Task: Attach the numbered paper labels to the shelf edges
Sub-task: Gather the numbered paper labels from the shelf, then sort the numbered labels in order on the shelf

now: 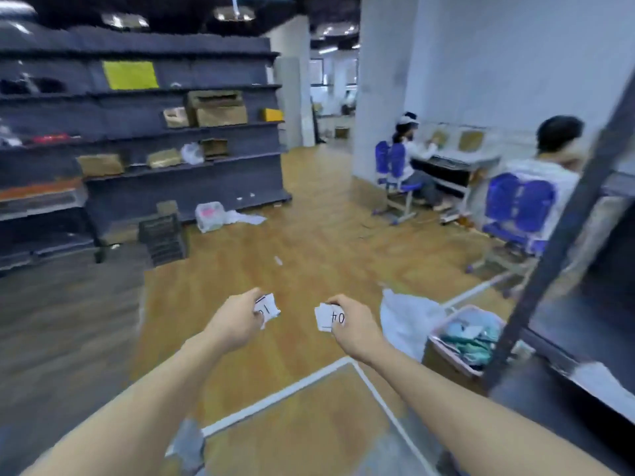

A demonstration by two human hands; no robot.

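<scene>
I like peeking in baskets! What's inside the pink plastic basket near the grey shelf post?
Crumpled teal and pale blue soft things fill the pink plastic basket. What lies beneath them is covered, and the dark grey shelf post hides the basket's right corner.

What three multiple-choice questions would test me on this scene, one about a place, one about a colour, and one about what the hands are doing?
1. Where is the yellow sheet? A on the floor; B on the far shelving; C on a desk.
2. What colour are the chairs? A red; B green; C blue.
3. What do the left hand and right hand hold? A paper labels in each; B nothing; C one box together.
Answers: B, it stands on an upper shelf; C, their backs and seats are blue; A, each hand grips white numbered slips.
</scene>
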